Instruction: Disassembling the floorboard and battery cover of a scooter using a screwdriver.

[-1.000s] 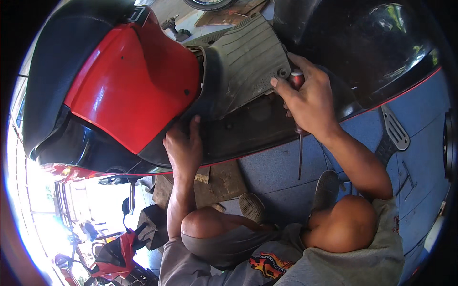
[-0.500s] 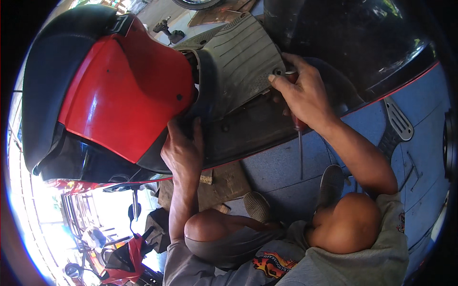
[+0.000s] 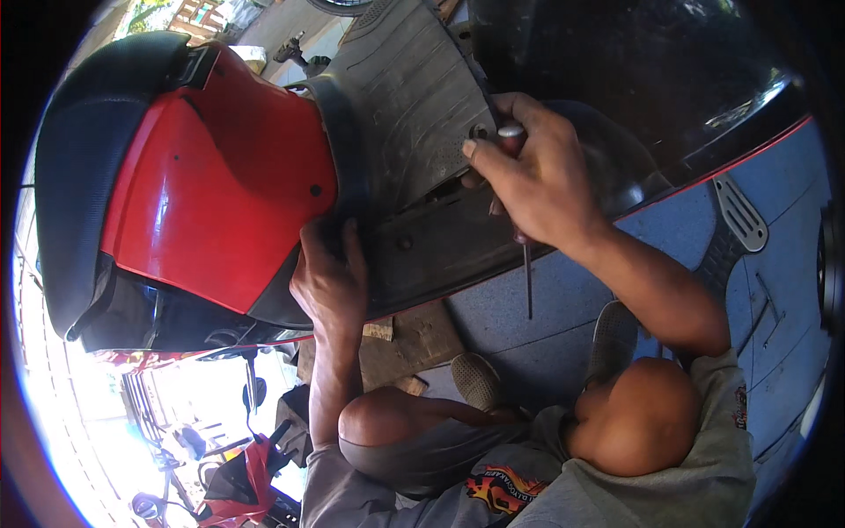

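Backdrop (image 3: 79, 414): glares white down the far left, giving way to a blue tiled floor (image 3: 563, 295) from centre to right.
Seat (image 3: 97, 158): one, black, at the upper left.
Red cover (image 3: 220, 167): one, just right of the seat.
Background scooter (image 3: 242, 484): one, red, stands at the lower left, partly cut off.
Left hand (image 3: 330, 282): one, rests by the lower edge of the red cover, thumb and forefinger apart; whether gripping anything, cannot tell.
Floor panel (image 3: 414, 106): one, grey and ribbed, lies between red cover and right hand (image 3: 546, 176); has slid left over the last second, closing the gap visible earlier beside the red cover, so probably sits closer against it.
Wooden board (image 3: 427, 339): one, flat on the tiles.
Shoes (image 3: 476, 380): two, below the floor panel.
Screwdriver (image 3: 511, 139): one, tucked in the right palm, shaft pointing down.
Right hand: one, pinches the near corner of the floor panel between thumb and fingers; has shifted left with that corner.
Metal plate (image 3: 744, 216): one, slotted, lies at the right.
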Tool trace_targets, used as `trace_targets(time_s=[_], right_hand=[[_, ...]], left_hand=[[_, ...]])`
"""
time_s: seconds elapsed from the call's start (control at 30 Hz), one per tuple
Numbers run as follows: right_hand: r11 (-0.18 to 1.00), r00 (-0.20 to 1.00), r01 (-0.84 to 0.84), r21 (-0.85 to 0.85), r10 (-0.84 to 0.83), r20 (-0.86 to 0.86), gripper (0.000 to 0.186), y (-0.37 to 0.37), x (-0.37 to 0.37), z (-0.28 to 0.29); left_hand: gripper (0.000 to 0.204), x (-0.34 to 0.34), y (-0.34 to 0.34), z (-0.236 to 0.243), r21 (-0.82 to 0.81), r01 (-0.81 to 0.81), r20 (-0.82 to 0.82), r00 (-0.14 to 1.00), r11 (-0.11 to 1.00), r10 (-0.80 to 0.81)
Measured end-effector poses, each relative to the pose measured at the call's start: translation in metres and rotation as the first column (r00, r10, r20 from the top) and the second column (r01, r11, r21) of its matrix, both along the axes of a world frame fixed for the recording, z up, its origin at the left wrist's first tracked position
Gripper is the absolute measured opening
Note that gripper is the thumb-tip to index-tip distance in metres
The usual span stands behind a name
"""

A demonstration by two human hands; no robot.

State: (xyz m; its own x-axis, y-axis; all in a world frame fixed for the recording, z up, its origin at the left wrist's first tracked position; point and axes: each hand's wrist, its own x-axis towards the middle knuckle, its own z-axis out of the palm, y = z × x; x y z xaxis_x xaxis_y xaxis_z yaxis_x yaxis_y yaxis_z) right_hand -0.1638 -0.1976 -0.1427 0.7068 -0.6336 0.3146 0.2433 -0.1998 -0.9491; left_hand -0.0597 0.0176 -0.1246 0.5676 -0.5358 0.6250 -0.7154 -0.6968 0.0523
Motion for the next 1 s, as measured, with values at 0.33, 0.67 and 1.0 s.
trace_targets(time_s=[0.33, 0.67, 1.0], right_hand=[[0.997, 0.994, -0.033, 0.073, 0.04, -0.106, 0.022, -0.02, 0.01, -0.002], [0.961, 0.945, -0.187, 0.202, 0.232, -0.23, 0.014, -0.02, 0.007, 0.007], [0.933, 0.776, -0.357, -0.051, 0.266, -0.571, 0.028, -0.04, 0.007, -0.005]], left_hand=[[0.019, -0.001, -0.021, 0.002, 0.018, 0.118, 0.002, 0.993, 0.993, -0.118], [0.058, 0.084, -0.151, -0.002, 0.51, 0.144, -0.033, 0.988, 0.848, -0.148], [0.066, 0.073, -0.162, -0.002, 0.495, 0.046, -0.268, 0.958, 0.868, 0.102]])
